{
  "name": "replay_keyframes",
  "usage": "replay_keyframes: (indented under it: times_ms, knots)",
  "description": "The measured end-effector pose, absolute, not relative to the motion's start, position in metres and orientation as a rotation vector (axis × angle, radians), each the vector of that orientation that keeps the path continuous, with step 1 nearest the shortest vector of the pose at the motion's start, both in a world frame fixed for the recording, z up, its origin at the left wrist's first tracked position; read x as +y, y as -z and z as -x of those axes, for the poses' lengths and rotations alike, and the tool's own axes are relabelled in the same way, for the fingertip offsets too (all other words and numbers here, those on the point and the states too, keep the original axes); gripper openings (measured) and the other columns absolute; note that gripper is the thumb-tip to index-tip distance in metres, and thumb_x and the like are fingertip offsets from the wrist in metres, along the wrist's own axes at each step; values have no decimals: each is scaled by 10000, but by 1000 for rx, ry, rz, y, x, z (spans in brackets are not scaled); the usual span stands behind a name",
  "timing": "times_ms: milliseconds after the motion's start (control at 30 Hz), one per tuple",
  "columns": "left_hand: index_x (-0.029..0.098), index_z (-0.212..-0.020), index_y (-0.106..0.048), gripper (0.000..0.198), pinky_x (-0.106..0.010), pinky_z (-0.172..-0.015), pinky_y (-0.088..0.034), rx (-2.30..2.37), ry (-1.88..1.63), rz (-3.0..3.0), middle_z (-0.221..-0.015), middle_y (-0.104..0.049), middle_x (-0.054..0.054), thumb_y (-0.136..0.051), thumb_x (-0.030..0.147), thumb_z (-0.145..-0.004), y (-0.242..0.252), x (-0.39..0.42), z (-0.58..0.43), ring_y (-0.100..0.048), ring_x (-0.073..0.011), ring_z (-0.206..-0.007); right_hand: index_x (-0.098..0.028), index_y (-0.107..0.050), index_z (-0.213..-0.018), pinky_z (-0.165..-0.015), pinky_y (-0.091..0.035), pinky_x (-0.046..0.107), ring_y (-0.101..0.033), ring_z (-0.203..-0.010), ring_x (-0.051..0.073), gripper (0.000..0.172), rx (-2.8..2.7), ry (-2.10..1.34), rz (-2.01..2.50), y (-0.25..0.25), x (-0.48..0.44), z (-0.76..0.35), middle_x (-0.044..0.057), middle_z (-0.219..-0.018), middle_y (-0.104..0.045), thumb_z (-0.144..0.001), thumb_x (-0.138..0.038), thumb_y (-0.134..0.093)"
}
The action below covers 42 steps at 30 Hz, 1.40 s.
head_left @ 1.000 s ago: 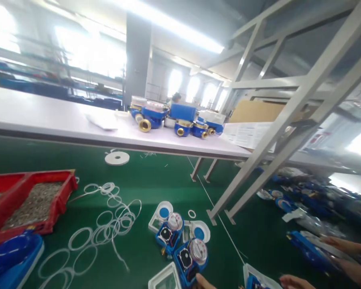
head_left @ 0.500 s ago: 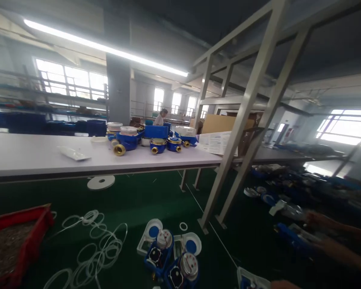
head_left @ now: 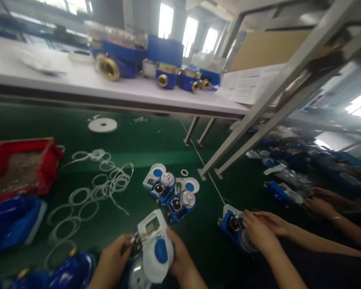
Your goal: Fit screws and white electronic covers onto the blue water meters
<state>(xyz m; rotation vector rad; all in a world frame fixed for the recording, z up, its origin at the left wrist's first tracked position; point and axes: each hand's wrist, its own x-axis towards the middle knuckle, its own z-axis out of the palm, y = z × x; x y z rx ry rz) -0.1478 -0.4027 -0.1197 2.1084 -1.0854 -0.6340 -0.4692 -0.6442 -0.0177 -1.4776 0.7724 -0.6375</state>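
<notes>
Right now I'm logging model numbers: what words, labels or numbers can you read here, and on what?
None can be read.
Printed sheets on the white table: lines of text, too blurred.
Meter dials on the green mat: markings too small.
Meter cover in the hands: screen blank, no legible label.

Green mat covers the work surface. On it: a red tray of small grey parts at far left, a loose tangle of white rings beside it, a flat white disc farther back. Two opened blue meters lie side by side mid-mat, with white covers just behind them and one small ring nearby. Raised white shelf behind carries blue meters with brass fittings and printed sheets.
</notes>
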Motion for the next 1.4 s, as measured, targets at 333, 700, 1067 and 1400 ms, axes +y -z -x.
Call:
replay_keyframes:
  times_ms: [333,700,1067,1400]
  knots:
    - [174,-675,-635,106,-266,-671,-517,-946,-72,-1985,-767,-627,-35,-572,208,-752,150,-383,180,-596,-132,-725,-166,-593,-880,-818,-495,398,-623,-869,237,326,718,323,786,119,-518,292,66,-913,-674,-707,-440,-559]
    - [158,-1113,-490,377,-282,-709,-509,-1003,174,-1931,-836,-620,-44,-497,105,-740,147,-389,171,-585,-138,-755,-226,-461,-1176,-861,-463,387,-603,-919,216,463,679,239,842,102,-521,283,40,-1046,-635,-739,-348,-555]
    - [149,-909,-590,209,-252,-620,-488,-1073,-78,-1988,-747,-643,-55,-543,308,-782,149,-400,170,-589,-141,-670,-238,-450,-1209,-876,-442,358,-541,-1030,221,547,779,98,1183,70,-519,264,48,-1208,-542,-708,-356,-634]
    - [135,-724,-627,111,-224,-600,-477,-1083,-131,-1909,-780,-617,-63,-531,180,-757,158,-393,166,-568,-118,-677,-294,-526,-1150,-883,-446,374,-565,-997,205,478,675,47,1443,76,-529,271,10,-1132,-599,-697,-339,-669]
